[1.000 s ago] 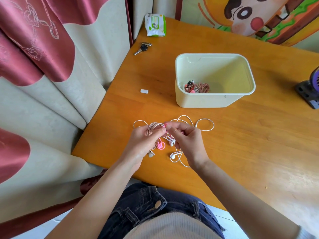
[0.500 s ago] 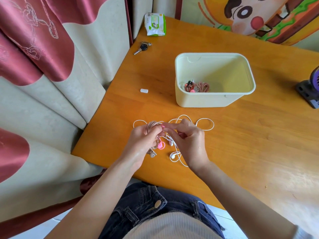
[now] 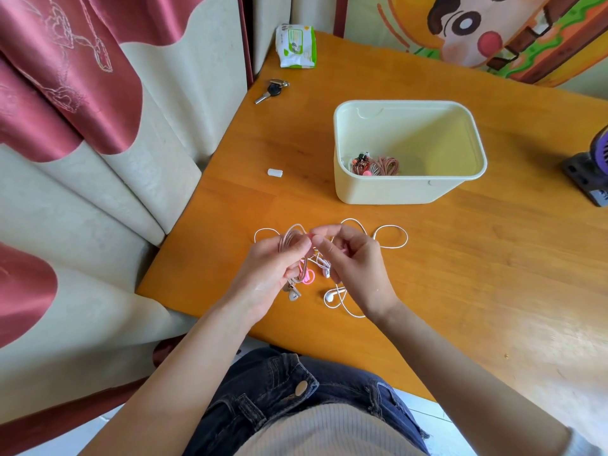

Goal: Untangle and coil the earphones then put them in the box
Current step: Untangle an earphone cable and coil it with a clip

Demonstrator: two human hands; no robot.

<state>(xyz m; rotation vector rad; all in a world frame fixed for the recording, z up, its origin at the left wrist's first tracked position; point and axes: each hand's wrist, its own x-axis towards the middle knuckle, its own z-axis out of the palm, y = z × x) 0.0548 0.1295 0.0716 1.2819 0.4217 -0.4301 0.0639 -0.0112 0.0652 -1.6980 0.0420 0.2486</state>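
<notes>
Pink-beige earphones (image 3: 291, 238) coiled, gripped in left hand (image 3: 271, 273); loose end pinched by right hand (image 3: 357, 268) alongside. Coiling step, likely near done. White earphones (image 3: 391, 236) tangled beneath both hands. Next: tuck end, reach forward to box (image 3: 408, 192).

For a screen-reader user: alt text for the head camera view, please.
Over an orange table, the left hand grips a pinkish cable coil while the right hand pinches a strand beside it; white earphones lie tangled beneath. Behind, an open cream box holds coiled earphones.

Box (image 3: 394, 192) on table (image 3: 493, 274), coiled earphones (image 3: 375, 166) inside, tangled earphones (image 3: 391, 236) before it, keys (image 3: 271, 90) behind-left.
</notes>
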